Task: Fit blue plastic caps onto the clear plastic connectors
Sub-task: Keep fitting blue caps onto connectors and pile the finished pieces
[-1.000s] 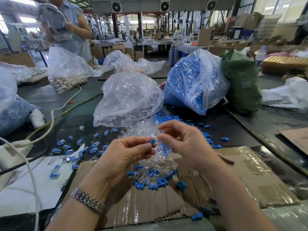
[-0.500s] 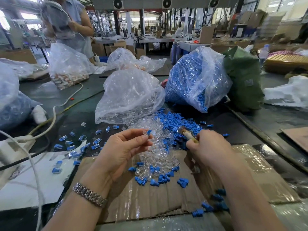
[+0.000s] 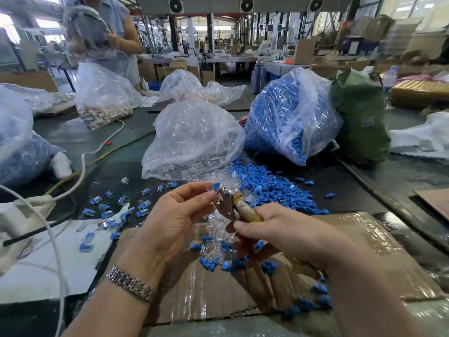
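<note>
dark worktop (image 3: 364,190) in a busy workshop, with a taped cardboard sheet (image 3: 352,242) under both hands. left hand (image 3: 175,215) pinches a clear connector with a blue cap (image 3: 215,186) at its fingertips. right hand (image 3: 279,229) grips the wrapped handle of a metal tool (image 3: 228,203), its head touching that piece. loose blue caps (image 3: 274,188) and clear connectors (image 3: 218,242) lie heaped just beyond, near two plastic bags.
</note>
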`<state>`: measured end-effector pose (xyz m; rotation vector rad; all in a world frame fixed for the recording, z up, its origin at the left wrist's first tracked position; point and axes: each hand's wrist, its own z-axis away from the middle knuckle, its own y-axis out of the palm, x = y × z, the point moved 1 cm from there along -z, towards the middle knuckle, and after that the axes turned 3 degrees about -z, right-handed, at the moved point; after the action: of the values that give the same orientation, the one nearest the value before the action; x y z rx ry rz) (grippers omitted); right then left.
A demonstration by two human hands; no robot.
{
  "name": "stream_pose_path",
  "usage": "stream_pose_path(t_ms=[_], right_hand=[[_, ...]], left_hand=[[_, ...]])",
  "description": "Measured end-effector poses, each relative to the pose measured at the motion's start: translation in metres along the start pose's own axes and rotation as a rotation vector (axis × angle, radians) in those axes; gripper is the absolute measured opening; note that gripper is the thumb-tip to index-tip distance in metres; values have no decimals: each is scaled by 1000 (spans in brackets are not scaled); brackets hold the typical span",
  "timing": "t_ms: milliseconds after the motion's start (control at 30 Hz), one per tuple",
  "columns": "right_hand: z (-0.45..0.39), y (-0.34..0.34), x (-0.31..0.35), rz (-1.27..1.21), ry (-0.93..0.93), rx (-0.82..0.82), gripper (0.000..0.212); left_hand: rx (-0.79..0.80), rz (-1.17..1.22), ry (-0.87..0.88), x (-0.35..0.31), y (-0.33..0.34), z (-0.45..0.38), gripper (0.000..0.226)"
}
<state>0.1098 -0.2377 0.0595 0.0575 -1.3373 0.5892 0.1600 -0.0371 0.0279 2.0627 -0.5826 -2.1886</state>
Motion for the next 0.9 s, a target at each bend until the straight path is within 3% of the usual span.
stream_pose_path(t_ms=[500,667,767,833,900], right_hand=[[-6,8,-1,73,22,-74,43],[-7,6,-1,-125,8,-26,44],[-2,-8,0,-139,-31,-79,50],[1,-21,-2,-84,-65,-269,50],[0,-32,-6,144,-36,-518,47]], left_hand=[[-21,-276,106,7,1,-1,25],[-58,-295,184,3,-1,-1,19],[-327,-507,300,-8,-16,3,10],[-657,-793,356,-16,-33,6,16],[-918,-1093,327,-24,-44,9,17]])
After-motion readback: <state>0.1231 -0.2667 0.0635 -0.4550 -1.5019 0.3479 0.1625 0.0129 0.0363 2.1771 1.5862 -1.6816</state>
